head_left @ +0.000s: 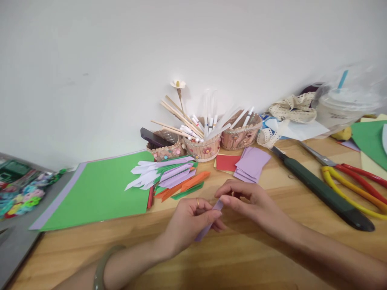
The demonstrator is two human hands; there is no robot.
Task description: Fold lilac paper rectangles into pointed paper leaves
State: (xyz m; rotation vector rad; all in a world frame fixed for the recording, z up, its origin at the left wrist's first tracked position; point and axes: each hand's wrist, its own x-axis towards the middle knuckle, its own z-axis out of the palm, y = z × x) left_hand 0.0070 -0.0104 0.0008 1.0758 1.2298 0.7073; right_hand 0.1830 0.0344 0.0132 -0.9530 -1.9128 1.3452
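A narrow folded strip of purple paper [203, 233] is held between my two hands, low over the wooden table. My left hand [192, 219], with a ring on one finger, pinches the strip along its length. At the strip's upper end, the thumb and fingertips of my right hand [246, 199] close on it. Beyond my hands lies a pile of folded paper pieces [175, 173] in white, purple, green and orange. Small purple paper sheets [252, 163] are stacked near my right hand, beside red paper [227, 162].
Decorated baskets [203, 150] with pens and sticks stand against the wall. Large green sheets [99, 193] lie left. On the right are a dark-handled tool [323, 187], scissors [347, 173], lace ribbon [292, 108] and a lidded plastic cup [341, 106].
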